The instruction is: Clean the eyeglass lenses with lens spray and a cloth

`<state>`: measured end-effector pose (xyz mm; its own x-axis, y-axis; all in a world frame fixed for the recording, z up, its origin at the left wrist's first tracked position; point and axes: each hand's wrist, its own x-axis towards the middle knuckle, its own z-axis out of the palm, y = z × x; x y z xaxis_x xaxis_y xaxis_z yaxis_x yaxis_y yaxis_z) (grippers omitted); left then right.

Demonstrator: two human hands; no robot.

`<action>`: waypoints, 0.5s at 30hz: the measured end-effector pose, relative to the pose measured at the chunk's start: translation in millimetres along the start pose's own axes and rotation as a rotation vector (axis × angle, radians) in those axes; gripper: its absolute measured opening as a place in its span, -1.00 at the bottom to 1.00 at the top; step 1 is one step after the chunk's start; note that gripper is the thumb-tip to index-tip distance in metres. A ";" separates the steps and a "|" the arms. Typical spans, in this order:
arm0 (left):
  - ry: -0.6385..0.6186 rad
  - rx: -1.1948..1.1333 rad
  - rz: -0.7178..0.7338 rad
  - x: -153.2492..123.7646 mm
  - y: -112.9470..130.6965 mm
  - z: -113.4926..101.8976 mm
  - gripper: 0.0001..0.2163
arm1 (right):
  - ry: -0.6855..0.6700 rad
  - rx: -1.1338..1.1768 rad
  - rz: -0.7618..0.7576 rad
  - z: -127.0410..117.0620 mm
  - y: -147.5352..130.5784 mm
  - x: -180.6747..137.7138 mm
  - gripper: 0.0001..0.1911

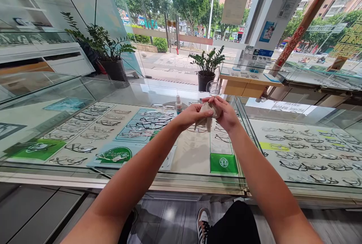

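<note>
Cloth (207, 120), pinched between left hand (191, 116), right hand (227, 115)

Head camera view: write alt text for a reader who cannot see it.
The left hand and right hand together grip a crumpled beige cloth above a glass display counter filled with rows of eyeglass frames. A small spray bottle stands on the glass just beyond the left hand; potted plants stand farther back.

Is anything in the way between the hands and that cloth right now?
Nothing visible. The left hand and the right hand both hold the beige cloth between them above the glass counter. The small spray bottle stands off to the left, apart.
</note>
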<state>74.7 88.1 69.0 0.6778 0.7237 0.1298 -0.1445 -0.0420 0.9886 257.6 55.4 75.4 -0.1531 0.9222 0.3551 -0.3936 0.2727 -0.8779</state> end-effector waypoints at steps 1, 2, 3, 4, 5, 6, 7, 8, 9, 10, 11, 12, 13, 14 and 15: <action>-0.008 0.005 0.002 0.1 -0.2 0.0 -0.44 | -0.011 -0.002 0.005 -0.4 0.0 0.0 -0.62; -0.015 0.008 0.005 0.1 -0.4 0.0 -0.44 | -0.019 -0.005 0.010 -0.7 0.1 -0.1 -0.62; -0.021 0.007 0.009 0.2 -0.5 0.0 -0.44 | -0.022 -0.007 0.015 -0.8 0.0 -0.3 -0.62; -0.027 0.006 0.012 0.1 -0.5 0.1 -0.44 | -0.023 -0.007 0.018 -0.9 0.0 -0.4 -0.62; -0.034 0.006 0.014 -0.1 -0.2 0.2 -0.44 | -0.022 -0.004 0.022 -1.1 -0.1 -0.6 -0.61; -0.043 0.009 0.015 -0.6 0.3 0.3 -0.45 | -0.022 0.001 0.025 -1.3 -0.2 -0.7 -0.61; -0.052 0.013 0.015 -1.2 1.0 0.4 -0.45 | -0.022 0.005 0.030 -1.7 -0.3 -0.8 -0.61; -0.060 0.019 0.014 -2.0 1.9 0.4 -0.46 | -0.024 0.009 0.034 -2.4 -0.3 -0.8 -0.61; -0.065 0.021 0.015 -2.8 2.8 0.4 -0.46 | -0.024 0.012 0.037 -3.2 -0.4 -0.8 -0.61; -0.068 0.018 0.015 -3.6 3.6 0.3 -0.45 | -0.025 0.016 0.037 -4.1 -0.6 -0.8 -0.61; -0.070 0.009 0.014 -4.2 4.2 0.2 -0.44 | -0.026 0.020 0.035 -4.9 -0.8 -0.7 -0.61; -0.071 -0.002 0.011 -4.7 4.5 0.1 -0.43 | -0.028 0.022 0.033 -5.6 -1.1 -0.7 -0.61; -0.071 -0.012 0.008 -5.0 4.5 0.1 -0.42 | -0.027 0.021 0.032 -6.0 -1.6 -0.7 -0.61; -0.069 -0.020 0.009 -5.0 4.3 0.2 -0.42 | -0.026 0.016 0.032 -5.9 -2.3 -0.7 -0.61; -0.064 -0.023 0.014 -4.7 3.8 0.4 -0.42 | -0.023 0.009 0.034 -5.4 -3.0 -0.8 -0.60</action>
<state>71.3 84.2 72.2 0.7204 0.6775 0.1485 -0.1701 -0.0350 0.9848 263.8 55.3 76.0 -0.1874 0.9241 0.3330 -0.3963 0.2391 -0.8865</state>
